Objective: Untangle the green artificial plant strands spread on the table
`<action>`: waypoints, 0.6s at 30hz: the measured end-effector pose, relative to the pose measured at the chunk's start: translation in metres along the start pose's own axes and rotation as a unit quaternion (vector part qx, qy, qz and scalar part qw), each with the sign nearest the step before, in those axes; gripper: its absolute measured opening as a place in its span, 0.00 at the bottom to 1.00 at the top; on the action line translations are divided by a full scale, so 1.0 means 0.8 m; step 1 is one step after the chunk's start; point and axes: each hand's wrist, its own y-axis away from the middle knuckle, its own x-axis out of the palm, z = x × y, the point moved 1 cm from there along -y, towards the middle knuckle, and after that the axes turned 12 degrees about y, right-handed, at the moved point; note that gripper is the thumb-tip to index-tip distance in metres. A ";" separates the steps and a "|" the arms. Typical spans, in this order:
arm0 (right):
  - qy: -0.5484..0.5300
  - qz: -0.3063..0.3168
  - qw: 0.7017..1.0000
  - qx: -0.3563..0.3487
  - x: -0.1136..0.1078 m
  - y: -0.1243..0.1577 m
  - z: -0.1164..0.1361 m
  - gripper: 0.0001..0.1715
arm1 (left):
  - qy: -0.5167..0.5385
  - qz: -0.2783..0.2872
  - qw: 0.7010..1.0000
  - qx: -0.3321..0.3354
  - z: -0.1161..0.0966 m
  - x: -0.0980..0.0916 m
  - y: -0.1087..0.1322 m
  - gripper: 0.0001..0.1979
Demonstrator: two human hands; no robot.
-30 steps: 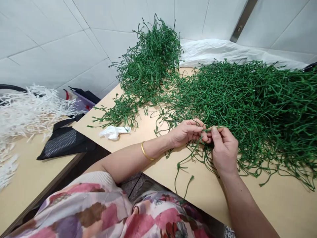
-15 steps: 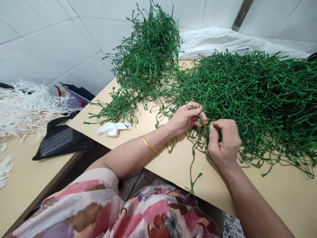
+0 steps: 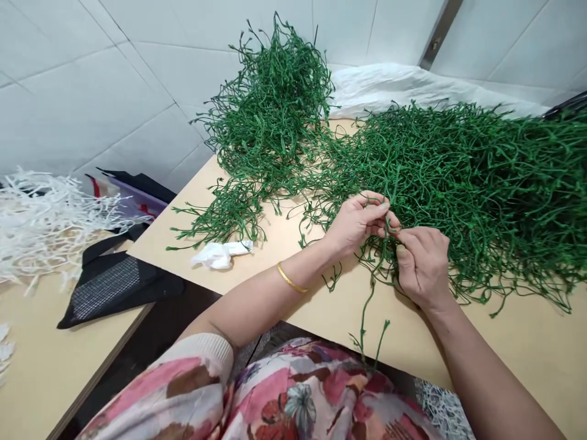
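My left hand (image 3: pixel 360 223) pinches a thin green cord (image 3: pixel 364 311) between thumb and fingers. The cord hangs down past the table's front edge and ends in small knotted tips. Close beside it on the right, my right hand (image 3: pixel 422 264) is closed, its thumb and forefinger meeting at the cord by the left fingertips. The exact bit of cord in the right fingers is too small to make out clearly. Behind and to the right of both hands spreads a large tangled heap of green cords (image 3: pixel 458 165) with knotted ends.
Another green pile (image 3: pixel 279 91) rises at the back left of the table (image 3: pixel 302 305). A crumpled white wrapper (image 3: pixel 220 253) lies near the left edge. White strands (image 3: pixel 50 220) and a black mesh bag (image 3: pixel 110 287) rest on the left table. White plastic sheeting (image 3: pixel 380 85) lines the wall.
My right hand has moved up against my left fingertips, its fingers now at the cord. The left hand still pinches the cord. The view has shifted slightly.
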 end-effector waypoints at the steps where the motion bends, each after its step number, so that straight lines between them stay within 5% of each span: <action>1: -0.001 -0.005 1.000 0.007 0.000 0.000 -0.001 0.15 | 0.002 0.003 1.000 -0.008 0.003 -0.002 -0.001 0.11; 8: -0.042 -0.064 0.995 0.069 -0.005 -0.003 -0.009 0.17 | 0.001 -0.030 0.999 -0.024 0.006 -0.004 0.001 0.06; 13: -0.131 -0.064 0.983 0.112 -0.050 0.007 -0.015 0.14 | -0.026 -0.082 0.996 -0.030 0.001 -0.006 -0.001 0.06; 15: -0.184 0.031 0.982 0.029 -0.078 0.023 -0.004 0.11 | -0.030 -0.094 0.994 -0.034 0.002 -0.006 -0.001 0.07; 18: -0.152 0.173 0.972 -0.039 -0.107 0.060 0.024 0.25 | -0.025 -0.106 0.994 -0.031 0.003 -0.007 -0.002 0.08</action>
